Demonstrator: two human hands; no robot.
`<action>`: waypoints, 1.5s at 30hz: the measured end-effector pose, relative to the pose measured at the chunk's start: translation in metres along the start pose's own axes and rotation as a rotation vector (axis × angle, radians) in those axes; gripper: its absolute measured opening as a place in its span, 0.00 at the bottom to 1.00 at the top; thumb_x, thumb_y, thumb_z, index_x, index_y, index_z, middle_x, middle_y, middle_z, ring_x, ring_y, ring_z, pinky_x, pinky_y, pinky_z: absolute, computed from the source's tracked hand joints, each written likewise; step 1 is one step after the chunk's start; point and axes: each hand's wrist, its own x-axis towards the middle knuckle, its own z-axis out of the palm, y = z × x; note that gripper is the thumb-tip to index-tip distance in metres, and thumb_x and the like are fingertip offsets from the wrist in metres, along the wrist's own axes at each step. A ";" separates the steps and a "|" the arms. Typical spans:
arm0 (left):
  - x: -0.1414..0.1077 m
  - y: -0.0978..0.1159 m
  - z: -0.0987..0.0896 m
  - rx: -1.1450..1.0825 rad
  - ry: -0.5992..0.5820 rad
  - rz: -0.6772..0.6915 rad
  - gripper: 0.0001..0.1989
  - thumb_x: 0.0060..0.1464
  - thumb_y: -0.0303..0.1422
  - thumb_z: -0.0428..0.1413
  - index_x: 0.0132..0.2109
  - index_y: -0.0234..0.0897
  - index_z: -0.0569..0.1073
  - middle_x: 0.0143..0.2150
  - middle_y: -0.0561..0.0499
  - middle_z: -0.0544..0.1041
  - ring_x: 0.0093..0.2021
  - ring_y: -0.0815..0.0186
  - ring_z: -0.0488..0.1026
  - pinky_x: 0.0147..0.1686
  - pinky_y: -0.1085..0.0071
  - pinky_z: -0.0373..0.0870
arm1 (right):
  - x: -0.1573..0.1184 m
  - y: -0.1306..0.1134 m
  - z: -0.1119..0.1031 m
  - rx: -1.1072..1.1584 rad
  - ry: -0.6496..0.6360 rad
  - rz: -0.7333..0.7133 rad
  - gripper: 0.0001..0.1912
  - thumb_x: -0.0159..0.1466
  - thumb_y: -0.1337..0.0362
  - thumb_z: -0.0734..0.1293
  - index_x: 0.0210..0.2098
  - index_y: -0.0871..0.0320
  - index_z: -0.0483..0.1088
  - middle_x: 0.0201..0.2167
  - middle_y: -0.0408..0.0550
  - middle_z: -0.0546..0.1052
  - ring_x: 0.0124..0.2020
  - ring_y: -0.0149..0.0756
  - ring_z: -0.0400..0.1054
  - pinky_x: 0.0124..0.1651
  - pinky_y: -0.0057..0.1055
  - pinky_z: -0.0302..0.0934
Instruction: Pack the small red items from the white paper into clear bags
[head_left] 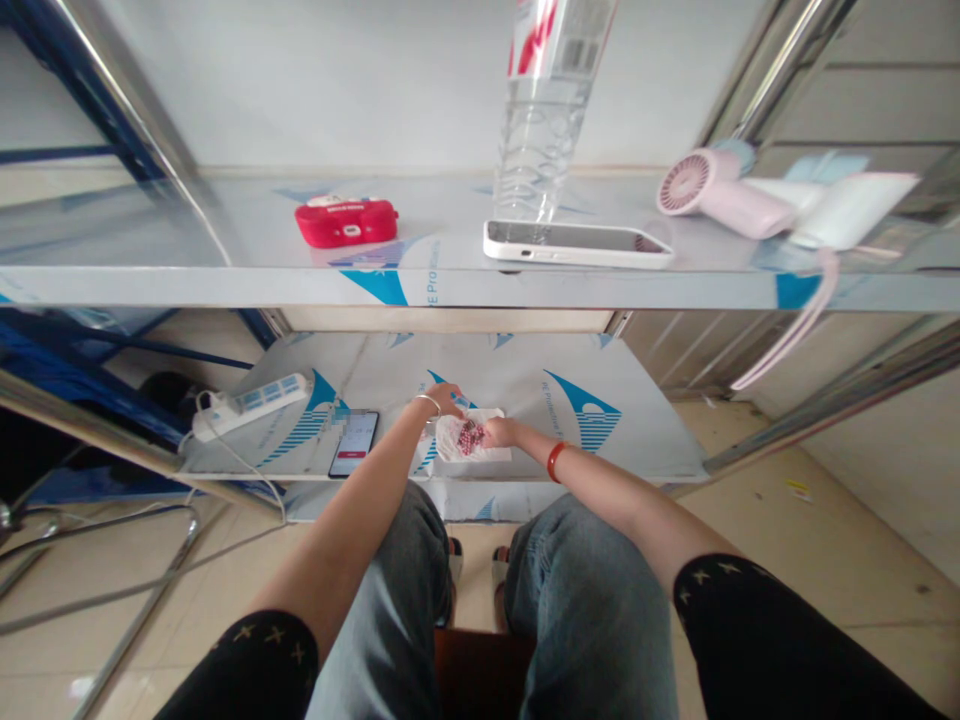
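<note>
My right hand is closed on a small red-and-white patterned bundle, perhaps fabric or beads; its kind is too small to tell. Under and around the bundle lies a white crinkled wrapper or sheet on the lower shelf. Just behind the wrapper, to the left, my left hand reaches down with bent fingers. A bluish patch shows at its fingertips, and whether that is a held object or the shelf's print is unclear. The left wrist has a light bangle, the right a red one.
A phone and a white power strip with its cable lie left on the lower shelf. The upper shelf's edge juts above my hands, bearing a red case, white-cased phone, water bottle and pink fan.
</note>
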 end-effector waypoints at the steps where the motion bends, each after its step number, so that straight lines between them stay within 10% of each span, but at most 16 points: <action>1: 0.000 0.000 0.000 -0.005 0.004 0.002 0.27 0.36 0.34 0.67 0.47 0.36 0.75 0.44 0.47 0.77 0.44 0.57 0.73 0.45 0.71 0.67 | 0.001 0.000 0.002 0.007 0.019 0.019 0.03 0.50 0.69 0.69 0.20 0.59 0.71 0.22 0.52 0.74 0.26 0.35 0.66 0.31 0.27 0.58; 25: -0.011 0.007 -0.007 -0.025 -0.064 -0.038 0.29 0.37 0.32 0.67 0.50 0.36 0.73 0.49 0.46 0.76 0.47 0.55 0.73 0.46 0.70 0.68 | 0.005 -0.007 0.008 -0.132 0.134 -0.092 0.04 0.50 0.68 0.68 0.20 0.61 0.73 0.23 0.50 0.76 0.24 0.34 0.66 0.29 0.26 0.55; 34: -0.006 0.010 -0.005 0.129 -0.081 0.002 0.30 0.42 0.37 0.64 0.54 0.35 0.71 0.47 0.47 0.76 0.46 0.60 0.73 0.45 0.74 0.68 | 0.001 -0.020 -0.040 -0.127 0.204 0.135 0.10 0.57 0.66 0.64 0.33 0.60 0.77 0.36 0.54 0.78 0.35 0.39 0.72 0.32 0.24 0.57; 45: -0.004 0.016 -0.007 0.162 -0.021 0.048 0.27 0.41 0.36 0.65 0.51 0.35 0.73 0.47 0.47 0.77 0.47 0.59 0.73 0.46 0.73 0.67 | 0.011 -0.038 -0.052 0.078 0.420 0.040 0.11 0.58 0.58 0.68 0.34 0.59 0.75 0.32 0.48 0.78 0.32 0.32 0.71 0.30 0.22 0.55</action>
